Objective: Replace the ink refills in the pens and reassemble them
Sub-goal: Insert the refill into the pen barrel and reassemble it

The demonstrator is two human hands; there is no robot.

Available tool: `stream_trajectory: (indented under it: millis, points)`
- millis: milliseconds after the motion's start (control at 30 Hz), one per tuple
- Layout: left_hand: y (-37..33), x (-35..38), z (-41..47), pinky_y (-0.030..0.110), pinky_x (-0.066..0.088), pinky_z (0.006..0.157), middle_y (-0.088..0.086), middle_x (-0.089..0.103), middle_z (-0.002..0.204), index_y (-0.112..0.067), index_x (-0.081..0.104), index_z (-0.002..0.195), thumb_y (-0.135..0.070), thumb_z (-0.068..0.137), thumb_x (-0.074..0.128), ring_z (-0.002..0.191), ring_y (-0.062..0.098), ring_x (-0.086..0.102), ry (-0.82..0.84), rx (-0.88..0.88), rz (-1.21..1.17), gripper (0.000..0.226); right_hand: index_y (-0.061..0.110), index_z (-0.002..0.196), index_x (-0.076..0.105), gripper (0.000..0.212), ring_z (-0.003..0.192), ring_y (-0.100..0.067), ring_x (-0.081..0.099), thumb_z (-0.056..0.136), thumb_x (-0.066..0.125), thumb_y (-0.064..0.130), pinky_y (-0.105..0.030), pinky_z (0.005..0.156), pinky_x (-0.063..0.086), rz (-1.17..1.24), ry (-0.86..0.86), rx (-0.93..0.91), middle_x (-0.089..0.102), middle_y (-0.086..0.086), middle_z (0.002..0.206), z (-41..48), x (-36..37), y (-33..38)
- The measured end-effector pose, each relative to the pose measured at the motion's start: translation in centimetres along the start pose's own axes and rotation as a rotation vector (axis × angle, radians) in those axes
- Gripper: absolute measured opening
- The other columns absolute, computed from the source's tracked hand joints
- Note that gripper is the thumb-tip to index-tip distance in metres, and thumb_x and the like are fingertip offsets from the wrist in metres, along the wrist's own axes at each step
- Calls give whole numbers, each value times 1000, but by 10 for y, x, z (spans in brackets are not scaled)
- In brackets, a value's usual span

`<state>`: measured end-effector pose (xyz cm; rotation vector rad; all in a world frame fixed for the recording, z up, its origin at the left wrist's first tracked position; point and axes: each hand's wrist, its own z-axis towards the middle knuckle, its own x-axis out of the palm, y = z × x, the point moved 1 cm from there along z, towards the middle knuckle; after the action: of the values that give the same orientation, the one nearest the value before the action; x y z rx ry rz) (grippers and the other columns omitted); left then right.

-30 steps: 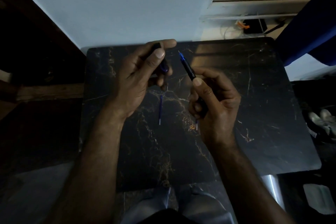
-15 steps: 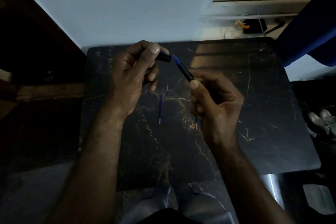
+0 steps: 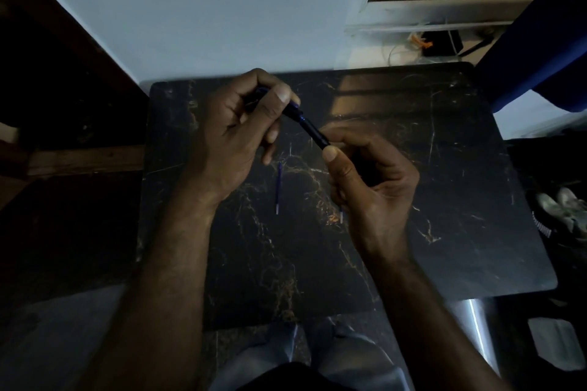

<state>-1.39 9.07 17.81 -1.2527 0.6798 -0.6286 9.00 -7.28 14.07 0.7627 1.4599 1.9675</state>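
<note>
Left hand: our left hand [image 3: 235, 136] pinches the pen's cap end between thumb and forefinger, at about 11 o'clock on the surface [image 3: 444, 184].
Right hand: our right hand [image 3: 368, 181] is curled around the lower barrel, thumb pressed just below the joint.
Pen: the pen [image 3: 309, 127] is held between both hands above the surface, long axis running from 10 o'clock to 4 o'clock.
Key relation: both halves share one line; closing them is, we judge, a push or twist along that axis.
Loose refill: a refill [image 3: 279, 189] lies on the surface at 6 o'clock from the pen, nearer our left hand.
Change: half a second ago the two halves showed a gap with the blue tip exposed; now they meet.
</note>
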Motion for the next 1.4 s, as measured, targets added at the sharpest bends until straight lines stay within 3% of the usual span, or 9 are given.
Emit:
stream_trajectory:
  millis: [67, 200, 367, 633, 800, 900, 1100, 1300, 1400]
  points:
    - [-3, -1, 1, 28, 46, 47, 17, 63, 78, -17, 67, 99, -15, 113, 55, 56, 12, 51, 35, 42, 120, 18, 19, 108, 77, 15, 55, -24, 48, 101, 73, 6, -36, 54, 40, -29, -3, -10, 59, -8, 74, -2, 0, 2]
    - [-12, 4, 3, 6, 43, 64, -31, 64, 71, -10, 64, 101, -10, 113, 55, 63, -10, 62, 103, 87, 310, 15, 17, 101, 66, 11, 57, -19, 52, 101, 74, 10, -31, 53, 42, -23, -38, 6, 60, -4, 76, -8, 3, 3]
    - [-13, 12, 3, 32, 41, 48, -14, 57, 69, -3, 62, 100, -8, 115, 51, 52, 13, 49, 62, 42, 228, 19, 12, 99, 64, 10, 64, -20, 57, 101, 73, 9, -32, 59, 47, -111, -82, -72, 62, -6, 81, -9, 8, 6]
    - [-8, 13, 7, 30, 34, 39, 8, 41, 59, -2, 62, 100, -10, 115, 52, 43, 37, 35, 113, -28, 65, 20, 11, 103, 64, 5, 73, -11, 63, 104, 69, 11, -29, 63, 52, -271, -110, -187, 61, 13, 89, -19, 11, 6]
    - [6, 22, 5, 21, 38, 38, -8, 53, 56, -9, 71, 100, -12, 109, 64, 41, 11, 46, 73, -84, -52, 12, 12, 104, 64, 8, 65, -21, 62, 105, 70, 6, -34, 61, 50, -57, -139, 3, 66, -19, 84, -14, 15, 4]
    - [16, 32, -1, 18, 39, 40, -11, 55, 59, -8, 76, 104, -17, 111, 63, 44, 3, 50, 38, -87, -41, 18, 5, 104, 63, 5, 62, -16, 59, 104, 67, 3, -29, 59, 48, 8, -141, 33, 64, -22, 82, -10, 15, 5]
    - [12, 47, -6, 22, 53, 70, -10, 66, 92, -2, 65, 133, -17, 103, 75, 79, 3, 66, -237, 138, 157, 36, 6, 104, 61, 5, 66, -22, 54, 106, 64, 2, -37, 61, 45, 88, -182, 75, 61, -25, 83, -10, 24, 5]
    - [6, 53, -10, 19, 45, 73, 0, 60, 84, 13, 55, 143, 5, 110, 44, 77, 8, 54, -276, 305, 29, 36, 7, 106, 61, 4, 67, -21, 60, 106, 63, 3, -36, 61, 50, 92, -236, 8, 64, -15, 85, -14, 41, 20]
    - [2, 52, -10, 18, 46, 73, -6, 66, 104, 11, 57, 139, 10, 109, 39, 80, 6, 54, -286, 326, 4, 35, 8, 107, 62, 11, 81, -33, 69, 103, 64, -2, -41, 73, 58, 26, -285, -71, 67, -23, 95, -15, 50, 28]
